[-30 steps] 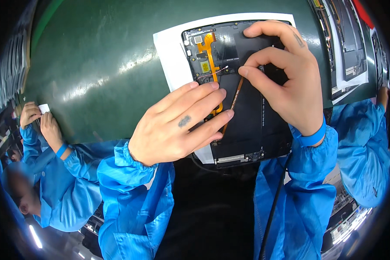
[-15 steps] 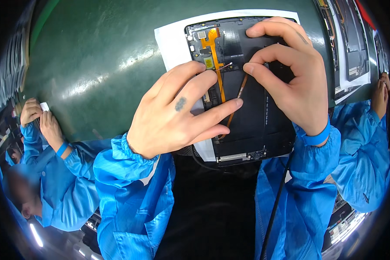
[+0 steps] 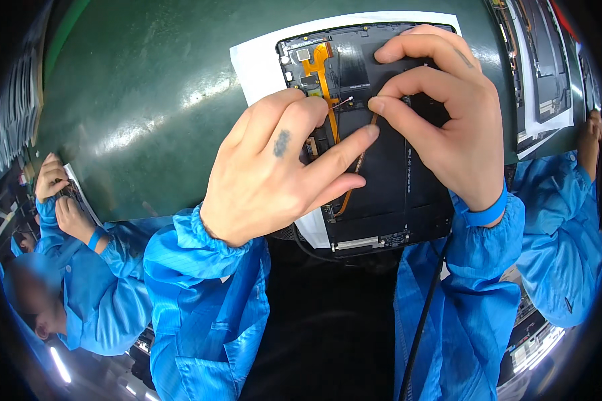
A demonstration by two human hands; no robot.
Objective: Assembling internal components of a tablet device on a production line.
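An opened black tablet housing [image 3: 388, 174] lies in front of me on a white sheet [image 3: 255, 70]. My right hand [image 3: 455, 123] pinches the upper end of a narrow orange-brown flex cable [image 3: 358, 170] between thumb and index finger. My left hand [image 3: 267, 167] rests over the housing's left side. Its index finger stretches to the flex cable just below that pinch, its thumb is apart, and its other fingers are bent. A wider orange flex cable [image 3: 326, 77] runs down the housing's left part, partly under my left hand. A thin wire with a small white plug [image 3: 348, 100] lies beside it.
The green tabletop [image 3: 140, 87] spreads to the left. More opened housings [image 3: 548, 67] lie on white sheets at the right. A stack of thin panels [image 3: 20, 80] stands at the far left. Co-workers' hands [image 3: 63, 197] work at the left and right edges. A black cord [image 3: 425, 314] hangs before me.
The housing has shifted slightly left. My left index fingertip has moved up along the flex cable, closer to my right hand's pinch. At left, the co-worker's hands have shifted on a flat piece.
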